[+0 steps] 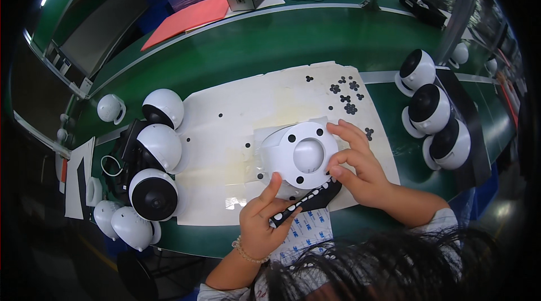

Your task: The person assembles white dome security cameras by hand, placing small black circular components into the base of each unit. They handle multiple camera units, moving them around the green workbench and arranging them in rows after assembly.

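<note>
A white security camera [273, 157] lies base up in front of me, a round opening in its ring-shaped base. Black round pads [300, 180] sit on the base face. My left hand [262, 219] grips a black pad sheet [307, 198] with a row of white round spots, its index finger stretched toward the base's lower left edge. At the base's right edge, my right hand [360, 171] has thumb and index finger pinched together. Whatever is between those fingertips is too small to make out. Under the camera is a clear plastic bag [260, 132].
White-and-black cameras [154, 195] stand in a cluster at left; several more [429, 108] stand at right. Black pad scraps [350, 109] dot the cardboard mat [214, 177]. A printed backing sheet [307, 230] lies at the near edge. A metal box [242, 0] sits at the back.
</note>
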